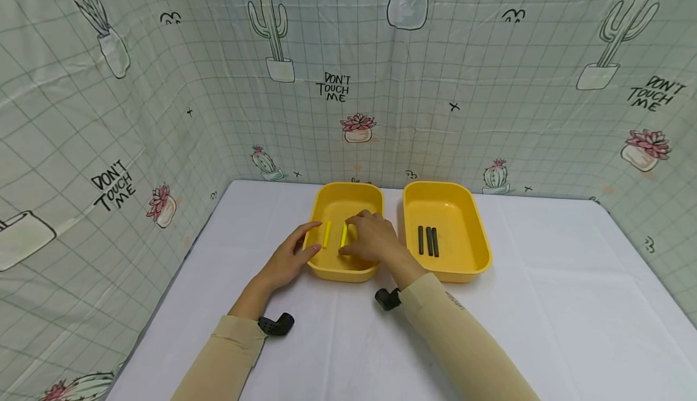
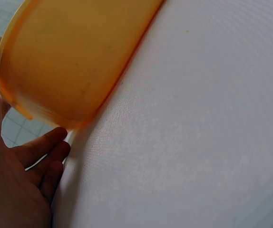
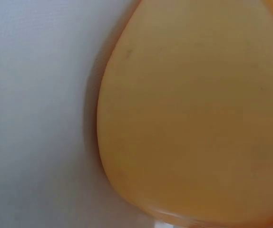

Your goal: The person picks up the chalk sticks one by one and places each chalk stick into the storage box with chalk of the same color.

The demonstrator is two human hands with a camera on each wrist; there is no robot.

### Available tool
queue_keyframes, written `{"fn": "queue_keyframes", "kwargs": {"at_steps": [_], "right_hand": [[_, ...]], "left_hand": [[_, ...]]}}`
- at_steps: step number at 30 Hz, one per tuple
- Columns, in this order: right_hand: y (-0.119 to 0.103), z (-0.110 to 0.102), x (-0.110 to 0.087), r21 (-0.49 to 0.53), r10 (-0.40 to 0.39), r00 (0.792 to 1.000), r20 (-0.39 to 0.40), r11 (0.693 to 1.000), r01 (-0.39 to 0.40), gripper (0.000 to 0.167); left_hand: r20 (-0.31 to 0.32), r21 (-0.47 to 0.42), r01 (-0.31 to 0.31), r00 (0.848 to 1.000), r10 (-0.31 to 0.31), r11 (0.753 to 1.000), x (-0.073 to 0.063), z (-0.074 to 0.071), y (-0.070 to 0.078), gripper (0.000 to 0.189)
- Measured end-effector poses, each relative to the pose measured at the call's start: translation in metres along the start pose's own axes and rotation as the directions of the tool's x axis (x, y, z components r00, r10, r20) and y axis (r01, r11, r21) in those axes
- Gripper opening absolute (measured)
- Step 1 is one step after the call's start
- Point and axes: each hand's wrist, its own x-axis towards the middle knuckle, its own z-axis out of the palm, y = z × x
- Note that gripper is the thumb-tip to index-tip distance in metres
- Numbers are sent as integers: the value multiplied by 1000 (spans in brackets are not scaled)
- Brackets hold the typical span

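A yellow tray (image 1: pixel 348 274) holds two short bright yellow sticks. My left hand (image 1: pixel 285 262) holds this tray at its left side, thumb and forefinger over the rim; the left wrist view shows the other fingers (image 2: pixel 53 142) against the outer wall. One yellow stick (image 1: pixel 327 234) lies on the tray floor near that hand. The second yellow stick (image 1: pixel 343 234) is pinched end to end between the thumb and a fingertip of my right hand (image 1: pixel 373 237), which reaches over the tray's right rim. The right wrist view shows the tray wall (image 3: pixel 189 118) but no fingers.
Close on the right stands a second yellow tray (image 1: pixel 452 207). Inside it, three dark sticks (image 1: pixel 429 241) lie side by side, a narrow gap after the first. A white cloth (image 1: pixel 544 304) covers the table, and a patterned curtain (image 1: pixel 425 74) rises behind and at the sides.
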Motion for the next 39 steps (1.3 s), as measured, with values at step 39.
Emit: {"fn": "queue_keyframes", "kwargs": {"at_steps": [39], "right_hand": [[-11,4,4,-176,99,993,72,981,-85,71]], "left_hand": [[3,1,4,1000,-4,1000,0,-1,3,54]]}}
